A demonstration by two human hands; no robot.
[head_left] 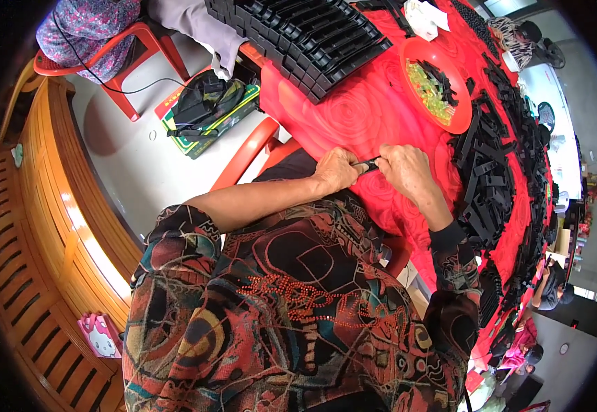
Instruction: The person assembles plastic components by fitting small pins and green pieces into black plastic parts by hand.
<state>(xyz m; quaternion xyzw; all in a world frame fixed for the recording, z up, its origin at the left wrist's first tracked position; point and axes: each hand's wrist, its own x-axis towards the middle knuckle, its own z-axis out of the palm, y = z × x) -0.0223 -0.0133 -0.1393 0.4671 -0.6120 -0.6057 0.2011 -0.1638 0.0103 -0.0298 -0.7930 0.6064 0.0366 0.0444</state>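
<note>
Over the near edge of the red cloth-covered table (353, 110), my left hand (337, 169) and my right hand (408, 172) are closed close together. Between their fingertips is a small black plastic piece (371, 165), mostly covered by the fingers. Its exact kind is too small to make out. To the right of my right hand lies a large heap of loose black plastic parts (482, 182). Beyond my hands stands a red bowl (465, 121) with yellow-green small pieces (427, 93) and some black pieces in it.
A stack of ribbed black plastic trays (305, 48) stands at the far side. A white crumpled packet (425, 19) is behind the bowl. At left are a red plastic chair (144, 51), a green box (226, 123) under a black bag (209, 96), and a wooden bench (65, 226). Other people sit nearby.
</note>
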